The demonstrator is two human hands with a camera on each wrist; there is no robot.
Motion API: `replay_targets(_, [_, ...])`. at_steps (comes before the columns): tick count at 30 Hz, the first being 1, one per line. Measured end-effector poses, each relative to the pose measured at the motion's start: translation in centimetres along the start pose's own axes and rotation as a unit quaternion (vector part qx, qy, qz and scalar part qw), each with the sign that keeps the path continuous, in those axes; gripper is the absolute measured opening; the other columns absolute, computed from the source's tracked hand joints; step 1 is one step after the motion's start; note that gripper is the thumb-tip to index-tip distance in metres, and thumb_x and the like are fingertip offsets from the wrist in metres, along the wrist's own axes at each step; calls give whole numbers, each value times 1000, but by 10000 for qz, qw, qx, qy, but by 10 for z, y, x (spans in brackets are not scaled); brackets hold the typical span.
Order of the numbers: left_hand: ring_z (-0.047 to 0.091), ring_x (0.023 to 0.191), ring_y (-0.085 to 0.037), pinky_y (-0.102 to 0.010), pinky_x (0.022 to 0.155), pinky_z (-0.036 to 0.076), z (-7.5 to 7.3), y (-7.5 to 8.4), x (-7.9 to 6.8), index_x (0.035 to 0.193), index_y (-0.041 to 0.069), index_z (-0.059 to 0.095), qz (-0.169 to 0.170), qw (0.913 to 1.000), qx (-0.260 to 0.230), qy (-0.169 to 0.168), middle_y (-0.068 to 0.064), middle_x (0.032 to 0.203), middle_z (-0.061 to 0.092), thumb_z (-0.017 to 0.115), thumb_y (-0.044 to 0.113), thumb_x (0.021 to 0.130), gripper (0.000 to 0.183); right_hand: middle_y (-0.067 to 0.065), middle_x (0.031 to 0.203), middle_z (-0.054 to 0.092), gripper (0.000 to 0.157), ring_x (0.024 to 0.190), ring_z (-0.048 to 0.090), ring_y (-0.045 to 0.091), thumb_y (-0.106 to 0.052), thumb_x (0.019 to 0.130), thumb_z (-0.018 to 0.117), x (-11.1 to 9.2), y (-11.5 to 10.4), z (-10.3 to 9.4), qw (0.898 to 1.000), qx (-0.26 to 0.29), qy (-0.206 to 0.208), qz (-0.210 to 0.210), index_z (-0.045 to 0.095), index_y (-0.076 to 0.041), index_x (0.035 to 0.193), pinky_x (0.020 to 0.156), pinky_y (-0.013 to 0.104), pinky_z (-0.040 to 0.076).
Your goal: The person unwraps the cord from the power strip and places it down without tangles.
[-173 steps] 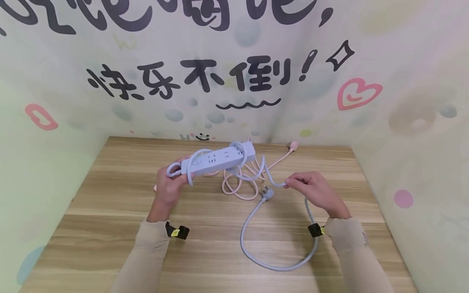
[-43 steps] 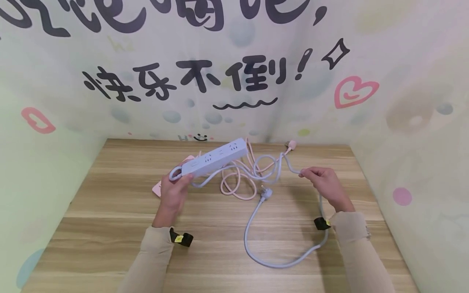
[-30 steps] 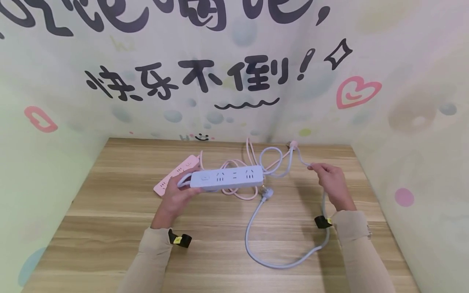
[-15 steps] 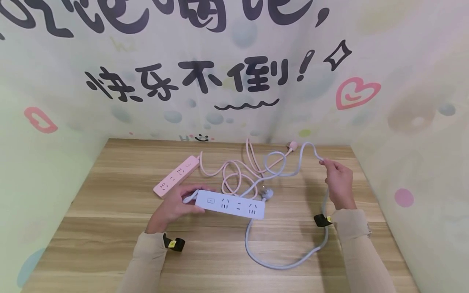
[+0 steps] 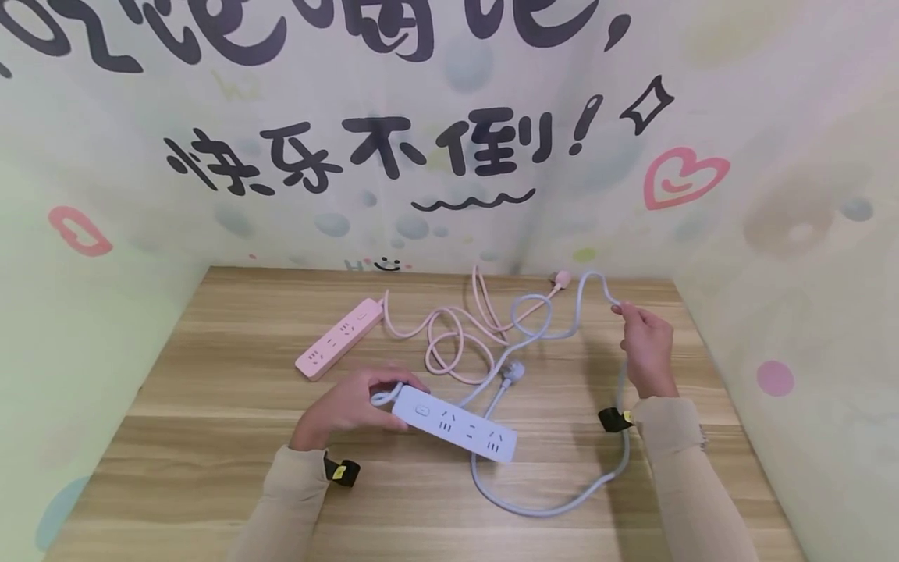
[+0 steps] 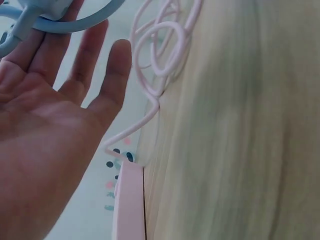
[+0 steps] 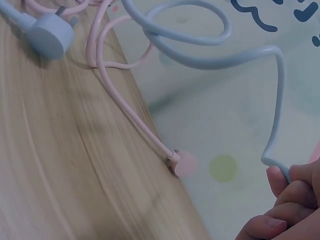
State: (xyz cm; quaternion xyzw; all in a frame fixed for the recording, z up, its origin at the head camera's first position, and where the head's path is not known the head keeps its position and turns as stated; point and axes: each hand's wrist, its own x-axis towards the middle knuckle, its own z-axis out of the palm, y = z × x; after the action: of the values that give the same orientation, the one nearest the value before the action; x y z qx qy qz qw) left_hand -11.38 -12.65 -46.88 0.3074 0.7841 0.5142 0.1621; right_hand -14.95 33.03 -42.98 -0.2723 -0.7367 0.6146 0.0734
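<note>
My left hand [image 5: 351, 406] holds the pale blue power strip [image 5: 456, 425] by its cord end, thumb on the near side and fingers on the far side. The strip slants down to the right, sockets facing up. Over at the right, my right hand [image 5: 648, 347] pinches the strip's blue cord [image 5: 579, 300] between thumb and fingertips. Between the hands the cord makes a small loop [image 7: 227, 25] in the air, then rises to the pinch. Past the right hand it drops into a wide curve on the table, ending at the blue plug [image 5: 515, 371].
A pink power strip [image 5: 340, 339] lies behind my left hand on the wooden table [image 5: 211, 437]. Its pink cord [image 5: 460, 343] lies in loose coils under part of the blue cord, with the pink plug [image 5: 562, 279] near the back edge. Printed walls [image 5: 449, 234] enclose the table.
The blue cord, earlier wound around the blue strip, is now off it. My left hand has brought the strip nearer and rightward, uncovering the pink strip; my right hand has drawn the cord rightward.
</note>
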Motion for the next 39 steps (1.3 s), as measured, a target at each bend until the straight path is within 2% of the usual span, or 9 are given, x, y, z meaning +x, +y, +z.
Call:
replay_targets(4, [58, 107, -11, -30, 93, 46, 6, 3, 3, 117, 29, 73, -356, 9988, 347, 19, 8, 119, 73, 95, 30, 68, 53, -13, 57, 35, 28, 50, 35, 4, -36, 103, 58, 0, -1, 1, 9995, 301, 79, 94, 74, -14, 107, 49, 19, 33])
replay_targets(11, [56, 113, -17, -35, 99, 46, 10, -3, 7, 118, 27, 72, -1016, 9921, 503, 535, 4, 126, 68, 94, 24, 69, 53, -13, 61, 35, 25, 55, 33, 4, -37, 104, 57, -2, 0, 4, 9991, 304, -286, 56, 72, -17, 103, 50, 19, 31])
replay_targets(16, [54, 114, -20, -35, 98, 46, 13, -9, 10, 119, 28, 72, -1300, 9860, 816, 658, 1, 128, 63, 93, 19, 70, 54, -12, 66, 36, 34, 58, 33, 4, -38, 104, 56, -1, 3, 5, 9984, -56, -537, -160, 71, -9, 114, 51, 18, 32])
replay_targets(20, [55, 121, -26, -44, 105, 47, 16, -13, 12, 124, 19, 71, -1431, 9812, 1032, 781, -7, 132, 60, 92, 12, 70, 59, -13, 66, 37, 37, 57, 34, 3, -40, 105, 55, 0, 6, 8, 9960, -474, -665, -350, 70, -8, 117, 50, 19, 32])
replay_targets(24, [57, 121, -28, -45, 107, 49, 18, -16, 13, 132, 10, 65, -1490, 9802, 899, 942, -13, 134, 58, 92, 12, 70, 68, -13, 66, 37, 32, 57, 35, 3, -43, 104, 54, 1, 9, 10, 9937, -702, -727, -480, 70, -16, 109, 51, 20, 32])
replay_targets(28, [60, 123, -26, -45, 108, 50, 16, -19, 14, 140, 10, 59, -1828, 9727, 542, 1324, -11, 138, 60, 85, 25, 83, 64, -12, 73, 39, 41, 64, 37, 5, -47, 103, 54, 0, 9, 8, 9894, -979, -898, -591, 70, -11, 116, 55, 20, 35])
replay_targets(31, [65, 111, -21, -40, 97, 54, 14, -20, 16, 133, 11, 64, -2230, 9579, 665, 1681, -8, 124, 69, 73, 35, 94, 46, -11, 78, 42, 50, 69, 39, 6, -48, 103, 54, -1, 9, 8, 9849, -1134, -1103, -708, 68, -5, 125, 57, 20, 37])
replay_targets(35, [65, 83, -14, -29, 75, 51, 14, -18, 18, 113, 9, 73, -2488, 9449, 863, 1943, -4, 92, 74, 64, 29, 100, 26, -9, 83, 46, 54, 74, 42, 7, -48, 104, 52, -2, 12, 9, 9786, -1398, -1299, -766, 66, -3, 131, 60, 20, 40])
replay_targets(39, [68, 83, -15, -28, 75, 50, 17, -17, 17, 115, 5, 72, -2616, 9366, 768, 2200, -2, 87, 76, 57, 22, 103, 26, -7, 88, 51, 56, 80, 44, 11, -51, 104, 51, -3, 14, 10, 9698, -1770, -1522, -702, 65, -6, 134, 67, 24, 41])
